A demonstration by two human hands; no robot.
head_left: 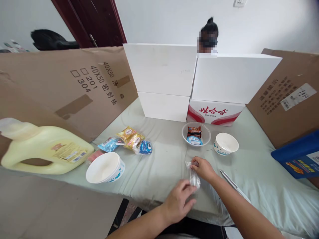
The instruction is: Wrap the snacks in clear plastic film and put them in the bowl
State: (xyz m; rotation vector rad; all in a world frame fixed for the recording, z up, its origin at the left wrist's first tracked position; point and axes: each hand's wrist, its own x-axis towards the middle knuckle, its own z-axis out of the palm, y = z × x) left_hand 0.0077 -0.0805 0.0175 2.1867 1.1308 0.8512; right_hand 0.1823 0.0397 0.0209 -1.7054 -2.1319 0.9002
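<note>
Both hands are working on a small clear plastic wrapper (pixel 193 174) lying near the front edge of the pale green sheet (pixel 159 166). The left hand (pixel 178 202) is pinching the wrapper's near end between thumb and fingers, and the right hand (pixel 203 168) is closing its fingers on the far end (what is inside, if anything, is too small to tell). To handle it well, I judge the two grips should be pulling gently apart while staying low over the sheet, so that nothing spills. Beyond the hands, a clear bowl (pixel 196 134) is holding two wrapped snacks, with a white paper bowl (pixel 226 143) just beside it. To the left are lying loose snack packets (pixel 132 141), another paper bowl (pixel 105 167) and a yellow detergent jug (pixel 42 149).
</note>
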